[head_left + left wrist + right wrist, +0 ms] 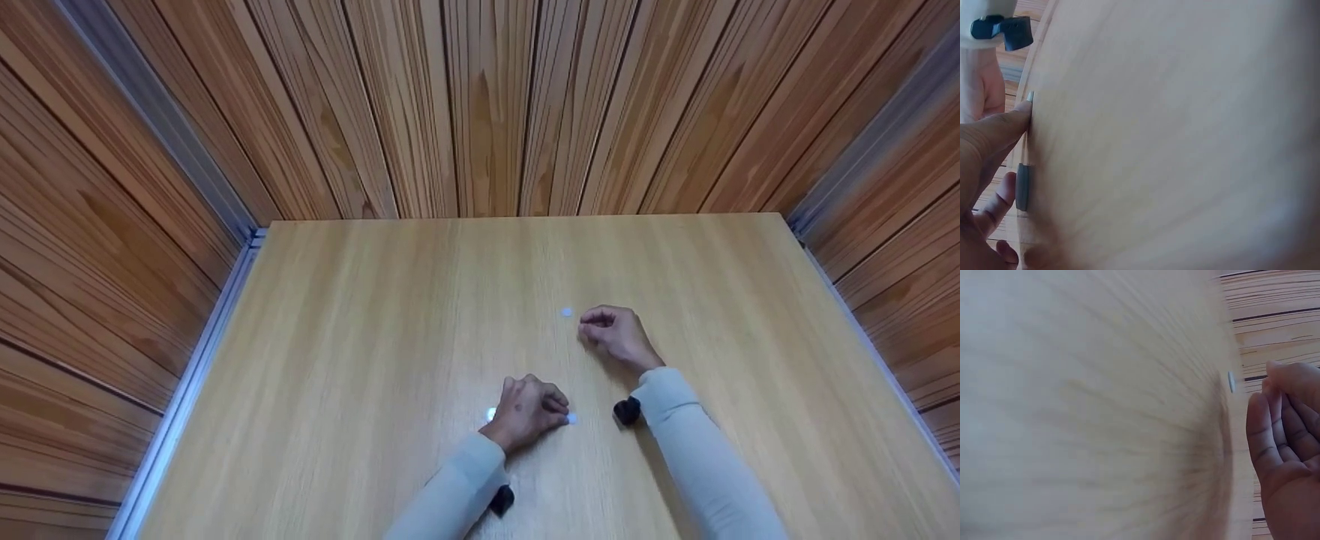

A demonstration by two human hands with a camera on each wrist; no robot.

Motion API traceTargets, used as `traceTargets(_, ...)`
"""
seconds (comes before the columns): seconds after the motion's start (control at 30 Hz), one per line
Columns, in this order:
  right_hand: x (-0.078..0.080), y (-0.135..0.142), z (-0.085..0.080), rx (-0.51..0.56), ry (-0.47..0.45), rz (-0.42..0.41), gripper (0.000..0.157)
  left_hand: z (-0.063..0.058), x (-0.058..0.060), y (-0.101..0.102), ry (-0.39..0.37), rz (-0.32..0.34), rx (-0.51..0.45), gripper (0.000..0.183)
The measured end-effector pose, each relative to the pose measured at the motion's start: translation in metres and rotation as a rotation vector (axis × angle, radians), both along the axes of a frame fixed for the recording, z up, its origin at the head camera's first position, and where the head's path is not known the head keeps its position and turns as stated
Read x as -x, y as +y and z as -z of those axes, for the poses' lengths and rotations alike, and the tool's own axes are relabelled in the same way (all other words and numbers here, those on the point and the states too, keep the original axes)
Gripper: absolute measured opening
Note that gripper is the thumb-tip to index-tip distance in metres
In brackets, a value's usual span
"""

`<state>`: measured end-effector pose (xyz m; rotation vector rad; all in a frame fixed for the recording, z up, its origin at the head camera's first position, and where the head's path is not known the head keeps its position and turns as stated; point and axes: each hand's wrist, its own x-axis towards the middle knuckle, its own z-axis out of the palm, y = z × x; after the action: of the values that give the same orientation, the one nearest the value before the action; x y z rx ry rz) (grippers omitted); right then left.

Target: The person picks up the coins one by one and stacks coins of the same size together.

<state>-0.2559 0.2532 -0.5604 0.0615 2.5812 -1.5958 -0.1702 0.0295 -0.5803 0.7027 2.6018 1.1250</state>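
My left hand (529,409) is low over the table, thumb and forefinger together at the edge of a small white disc (572,418). In the left wrist view the thumb (1008,125) meets that disc's thin pale edge (1030,96). A thicker grey disc (1023,187) stands out near the other fingers there. Farther back, my right hand (616,336) hovers with its fingers loosely bent and nothing visible between them. Another white disc (567,312) lies just left of its fingertips, apart from them; the right wrist view shows this disc (1231,382) edge-on.
A bright white spot (491,413) shows left of the left hand; whether disc or glare I cannot tell. Both wrists carry small black cameras (627,412). Wood-plank walls (487,112) and metal rails (202,375) border the wooden table (360,322).
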Motion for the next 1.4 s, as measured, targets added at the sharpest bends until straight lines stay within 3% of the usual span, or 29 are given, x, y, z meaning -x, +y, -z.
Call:
traceTargets(0.27, 0.021, -0.01, 0.004, -0.042, 0.047, -0.036, 0.019, -0.001, -0.001, 0.0, 0.092, 0.003, 0.021, 0.015)
traceTargets(0.47, 0.028, -0.013, 0.01, -0.107, 0.095, -0.03, 0.021, -0.001, -0.002, 0.002, 0.108, 0.017, 0.046, 0.015)
traceTargets(0.77, 0.033, -0.019, 0.011, -0.124, 0.075, -0.023, 0.024, -0.001, -0.002, 0.001, 0.123, 0.023, 0.036, 0.015)
traceTargets(1.0, 0.034, -0.024, 0.011, -0.146, 0.033, 0.0, 0.016, 0.0, -0.002, 0.0, 0.116, 0.016, 0.033, 0.015)
traceTargets(1.4, 0.028, -0.019, 0.008, -0.22, 0.12, -0.04, 0.003, -0.001, -0.002, 0.003, 0.112, -0.018, 0.07, 0.013)
